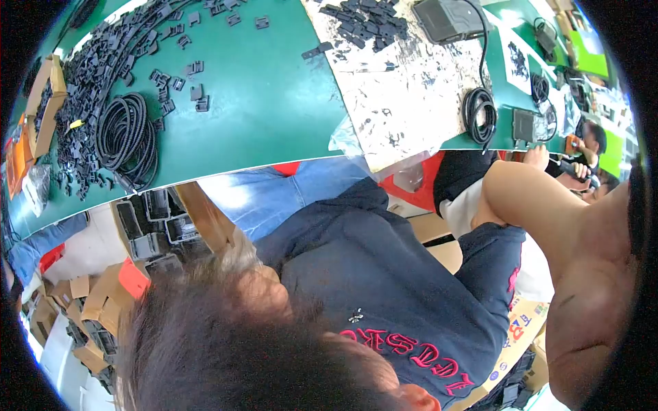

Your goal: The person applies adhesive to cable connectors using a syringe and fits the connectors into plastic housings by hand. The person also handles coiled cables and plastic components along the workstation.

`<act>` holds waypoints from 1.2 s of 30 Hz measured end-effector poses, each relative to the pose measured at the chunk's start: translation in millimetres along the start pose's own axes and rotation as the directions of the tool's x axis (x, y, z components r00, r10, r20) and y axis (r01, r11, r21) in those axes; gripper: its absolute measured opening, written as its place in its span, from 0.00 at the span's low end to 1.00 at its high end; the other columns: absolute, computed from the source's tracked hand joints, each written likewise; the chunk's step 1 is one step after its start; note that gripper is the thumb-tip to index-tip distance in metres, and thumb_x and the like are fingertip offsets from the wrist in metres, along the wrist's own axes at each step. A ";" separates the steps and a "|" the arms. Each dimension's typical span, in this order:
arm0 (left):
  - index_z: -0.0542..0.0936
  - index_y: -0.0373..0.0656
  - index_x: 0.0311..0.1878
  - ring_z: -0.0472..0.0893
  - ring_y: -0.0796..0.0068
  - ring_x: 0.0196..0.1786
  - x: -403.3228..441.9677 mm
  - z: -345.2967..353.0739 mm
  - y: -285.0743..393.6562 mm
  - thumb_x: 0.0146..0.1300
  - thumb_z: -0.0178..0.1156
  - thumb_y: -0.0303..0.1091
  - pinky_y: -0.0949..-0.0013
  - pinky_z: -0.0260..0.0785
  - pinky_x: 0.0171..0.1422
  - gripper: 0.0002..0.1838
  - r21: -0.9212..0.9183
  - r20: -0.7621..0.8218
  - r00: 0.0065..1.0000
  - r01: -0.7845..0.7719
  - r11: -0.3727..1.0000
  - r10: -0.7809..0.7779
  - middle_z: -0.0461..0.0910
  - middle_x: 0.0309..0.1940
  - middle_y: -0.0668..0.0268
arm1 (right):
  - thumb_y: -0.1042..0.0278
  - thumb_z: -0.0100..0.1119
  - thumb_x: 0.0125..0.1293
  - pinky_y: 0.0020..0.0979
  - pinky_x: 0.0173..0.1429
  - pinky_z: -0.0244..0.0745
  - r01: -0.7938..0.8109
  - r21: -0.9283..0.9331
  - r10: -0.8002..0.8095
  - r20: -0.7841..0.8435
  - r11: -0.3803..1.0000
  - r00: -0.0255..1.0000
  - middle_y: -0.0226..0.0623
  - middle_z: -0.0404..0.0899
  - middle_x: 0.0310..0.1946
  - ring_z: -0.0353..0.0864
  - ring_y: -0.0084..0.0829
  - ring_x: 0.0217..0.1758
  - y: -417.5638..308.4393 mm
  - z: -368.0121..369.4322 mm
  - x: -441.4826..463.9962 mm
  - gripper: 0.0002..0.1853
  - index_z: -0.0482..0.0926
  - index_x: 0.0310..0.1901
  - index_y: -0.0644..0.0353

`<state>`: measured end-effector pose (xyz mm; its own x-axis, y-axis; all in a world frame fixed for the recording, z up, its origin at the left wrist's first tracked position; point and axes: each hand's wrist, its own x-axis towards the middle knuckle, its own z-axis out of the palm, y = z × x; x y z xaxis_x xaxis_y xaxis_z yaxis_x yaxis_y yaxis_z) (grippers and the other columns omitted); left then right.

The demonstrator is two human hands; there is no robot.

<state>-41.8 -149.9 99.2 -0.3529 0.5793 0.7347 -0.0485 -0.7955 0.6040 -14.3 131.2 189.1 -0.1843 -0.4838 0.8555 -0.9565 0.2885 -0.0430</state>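
Note:
A bare arm (582, 233), apparently my right, rises close to the camera along the right side. Its fingers are out of the picture, so what they touch is hidden. Left of centre, a blurred patch of skin (264, 291) borders dark hair (226, 349); whether it is my left hand I cannot make out. Between them is a dark sweatshirt (370, 274) with pink lettering. On the green table (253, 96) beyond lie a black ribbed cable coil (127, 140), many loose black plastic clips (164, 89), and a white stained sheet (397, 89) with more black pieces (363, 24).
A dark grey box (449, 20) with a cable ending in a coil (480, 116) rests on the sheet. Cardboard boxes (110, 298) and black crates (147, 219) stand below the table. Another person (591, 140) sits at far right, near a second grey box (524, 127).

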 end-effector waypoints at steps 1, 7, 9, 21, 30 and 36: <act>0.82 0.46 0.39 0.78 0.62 0.49 0.2 0.2 -0.8 0.49 0.67 0.42 0.52 0.70 0.55 0.15 0.004 -0.004 1.000 -0.003 1.000 0.003 0.81 0.42 0.67 | 0.66 0.62 0.59 0.41 0.66 0.64 -0.002 -0.013 0.002 0.001 1.000 1.000 0.47 0.75 0.54 0.71 0.43 0.63 -0.3 2.5 -1.4 0.25 0.74 0.58 0.63; 0.82 0.46 0.40 0.78 0.64 0.50 0.2 -2.6 -2.6 0.50 0.67 0.42 0.54 0.70 0.57 0.16 0.003 -0.013 1.000 -0.011 1.000 0.011 0.81 0.43 0.67 | 0.66 0.61 0.60 0.41 0.66 0.65 0.017 -0.020 -0.017 -0.006 1.000 1.000 0.47 0.76 0.54 0.72 0.42 0.62 -2.5 1.1 -3.9 0.23 0.74 0.58 0.63; 0.82 0.45 0.40 0.78 0.64 0.50 -0.6 -3.8 -4.7 0.51 0.67 0.43 0.55 0.70 0.57 0.16 -0.008 -0.008 1.000 -0.023 1.000 0.023 0.81 0.43 0.67 | 0.66 0.60 0.60 0.41 0.66 0.65 0.027 -0.019 -0.027 0.002 0.999 1.000 0.47 0.76 0.53 0.72 0.42 0.62 -4.5 0.8 -3.4 0.23 0.74 0.57 0.63; 0.82 0.45 0.42 0.78 0.67 0.51 -1.7 9.3 0.6 0.54 0.67 0.44 0.58 0.69 0.59 0.16 0.004 -0.009 0.998 -0.064 0.998 0.064 0.82 0.43 0.68 | 0.66 0.58 0.63 0.41 0.64 0.66 0.056 -0.036 -0.055 0.041 0.998 0.998 0.47 0.77 0.52 0.74 0.41 0.60 -8.6 6.6 8.0 0.21 0.75 0.57 0.63; 0.81 0.45 0.44 0.78 0.70 0.52 10.2 28.4 14.3 0.56 0.67 0.44 0.60 0.68 0.61 0.17 0.154 0.038 0.995 -0.099 0.983 0.094 0.82 0.44 0.68 | 0.66 0.57 0.64 0.40 0.64 0.67 0.154 -0.042 -0.152 0.027 0.987 0.988 0.47 0.78 0.50 0.75 0.41 0.59 -17.0 -5.5 31.1 0.19 0.75 0.56 0.63; 0.81 0.45 0.45 0.78 0.71 0.53 -16.0 51.5 -10.9 0.57 0.68 0.45 0.62 0.68 0.62 0.17 0.310 0.037 0.978 -0.206 0.928 0.204 0.82 0.44 0.68 | 0.66 0.56 0.65 0.40 0.63 0.68 0.263 0.007 -0.263 0.020 0.965 0.965 0.47 0.78 0.50 0.76 0.40 0.58 -12.1 -0.9 9.8 0.18 0.75 0.55 0.63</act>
<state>12.5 -141.4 96.8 -0.3203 0.4107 0.8537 0.3176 -0.8025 0.5052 -4.4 123.7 198.5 0.0693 -0.5592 0.8261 -0.9730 0.1449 0.1797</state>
